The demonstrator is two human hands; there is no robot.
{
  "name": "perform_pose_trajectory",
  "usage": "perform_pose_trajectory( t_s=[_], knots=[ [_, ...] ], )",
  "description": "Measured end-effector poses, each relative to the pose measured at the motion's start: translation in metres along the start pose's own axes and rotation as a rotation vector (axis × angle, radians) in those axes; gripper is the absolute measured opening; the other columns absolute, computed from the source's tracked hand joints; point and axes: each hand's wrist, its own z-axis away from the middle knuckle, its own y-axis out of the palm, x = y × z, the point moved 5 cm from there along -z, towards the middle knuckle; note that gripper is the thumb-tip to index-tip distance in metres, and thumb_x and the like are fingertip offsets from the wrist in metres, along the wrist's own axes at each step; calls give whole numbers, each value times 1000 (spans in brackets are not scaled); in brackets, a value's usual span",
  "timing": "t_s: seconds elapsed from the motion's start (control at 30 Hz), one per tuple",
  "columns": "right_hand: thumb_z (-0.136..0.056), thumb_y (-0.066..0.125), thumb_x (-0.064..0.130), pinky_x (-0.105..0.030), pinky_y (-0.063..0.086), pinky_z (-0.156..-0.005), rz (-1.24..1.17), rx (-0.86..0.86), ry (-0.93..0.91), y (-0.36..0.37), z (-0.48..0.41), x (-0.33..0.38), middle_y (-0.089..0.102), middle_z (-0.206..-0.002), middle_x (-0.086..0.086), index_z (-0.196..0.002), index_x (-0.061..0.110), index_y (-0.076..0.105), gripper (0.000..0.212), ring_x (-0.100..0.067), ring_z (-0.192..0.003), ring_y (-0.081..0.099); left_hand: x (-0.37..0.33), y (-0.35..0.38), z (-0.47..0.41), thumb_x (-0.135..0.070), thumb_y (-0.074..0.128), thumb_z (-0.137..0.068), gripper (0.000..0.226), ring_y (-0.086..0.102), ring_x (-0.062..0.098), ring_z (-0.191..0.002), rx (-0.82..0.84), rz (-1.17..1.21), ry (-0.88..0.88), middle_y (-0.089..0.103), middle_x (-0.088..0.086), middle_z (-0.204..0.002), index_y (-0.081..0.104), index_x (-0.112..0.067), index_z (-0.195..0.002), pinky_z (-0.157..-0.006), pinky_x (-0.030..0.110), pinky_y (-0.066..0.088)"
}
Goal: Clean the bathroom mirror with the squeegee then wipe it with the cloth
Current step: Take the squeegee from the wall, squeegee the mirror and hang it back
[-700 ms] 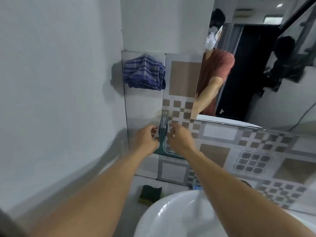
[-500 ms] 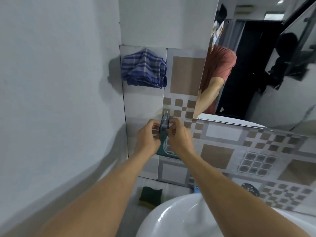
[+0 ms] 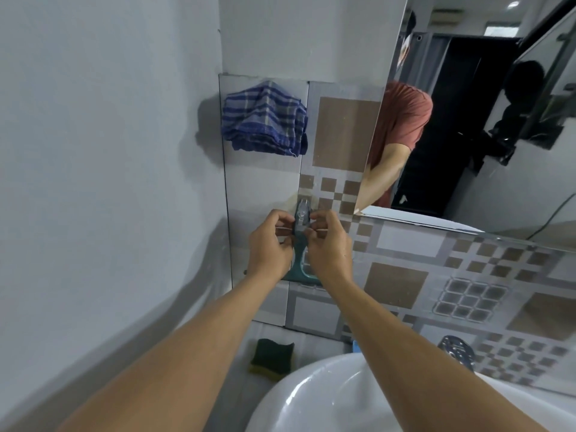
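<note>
A teal squeegee (image 3: 300, 260) hangs upright against the tiled wall, its handle top at a clear hook (image 3: 303, 213) and its blade end down. My left hand (image 3: 270, 244) pinches the handle from the left and my right hand (image 3: 327, 244) pinches it from the right, both just below the hook. A blue checked cloth (image 3: 265, 121) hangs on the wall above and to the left. The mirror (image 3: 486, 126) fills the upper right and reflects a person in a red shirt.
A white sink basin (image 3: 314, 397) lies below my arms, with a chrome tap (image 3: 456, 350) at its right. A green and yellow sponge (image 3: 272, 355) rests on the ledge left of the basin. A plain grey wall (image 3: 109, 182) closes the left side.
Both hands have moved up the squeegee handle to the hook and closed in on it. The view has shifted slightly closer.
</note>
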Motion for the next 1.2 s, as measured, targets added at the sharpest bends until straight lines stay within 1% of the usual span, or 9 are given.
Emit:
perform_pose_trajectory(
  t_s=[0.13,0.4,0.57,0.7,0.8,0.9,1.0,1.13,1.2],
  knots=[
    [-99,59,5,-14,51,-62,-52,10,-18,-7,3,15,65,-93,10,-107,24,56,21,-1,-82,62,-13,-7,1,9,71,-81,36,67,7,-90,-3,37,30,69,-8,-98,62,-17,-104,-78,25,59],
    [-97,62,4,-7,50,-60,-118,25,-85,-34,13,63,65,-91,11,-110,28,53,29,1,-82,63,-64,-29,7,4,71,-86,33,67,4,-94,-32,75,115,69,-8,-102,63,-19,-108,-80,17,57],
    [-95,65,2,-20,60,-67,-168,-35,-116,-63,27,93,67,-90,7,-108,32,55,34,-7,-84,66,-103,-40,27,-4,73,-87,32,66,0,-95,-30,119,190,68,-13,-103,62,-20,-112,-79,8,52],
    [-92,69,2,-39,64,-71,-274,-102,-83,-95,39,112,69,-92,0,-110,33,57,37,-18,-84,72,-130,-40,43,-4,78,-83,38,68,-1,-96,19,138,239,69,-13,-106,63,-20,-114,-78,16,58],
    [-93,68,2,-39,64,-71,-280,-148,-99,-125,47,124,69,-95,-2,-115,28,56,36,-19,-87,72,-153,-37,51,-6,80,-81,40,66,-9,-93,97,112,278,69,-18,-101,65,-20,-115,-76,11,55],
    [-93,68,4,-31,64,-70,-292,-145,-105,-154,55,134,69,-98,0,-117,27,53,36,-14,-87,72,-180,-34,53,-5,81,-80,39,69,-2,-91,142,63,313,73,-9,-101,69,-17,-115,-78,17,59],
    [-90,72,5,-25,61,-80,-59,-164,-242,-186,64,149,61,-119,-3,-130,26,45,53,-5,-99,67,-209,-30,52,1,77,-81,40,71,7,-91,225,40,312,74,-5,-101,70,-18,-116,-80,29,62],
    [-89,75,18,-54,33,-115,563,-152,-501,-222,62,162,24,-163,-6,-147,31,43,68,-32,-149,23,-246,-21,49,-5,77,-83,36,72,14,-93,358,-27,331,74,-6,-102,72,-21,-114,-83,38,63],
    [-91,72,29,-61,19,-122,756,-96,-562,-238,61,168,33,-162,-7,-142,30,55,54,-34,-151,17,-265,-17,50,-3,77,-83,37,72,15,-94,414,-55,364,75,-7,-101,73,-22,-115,-84,39,62]
  ],
)
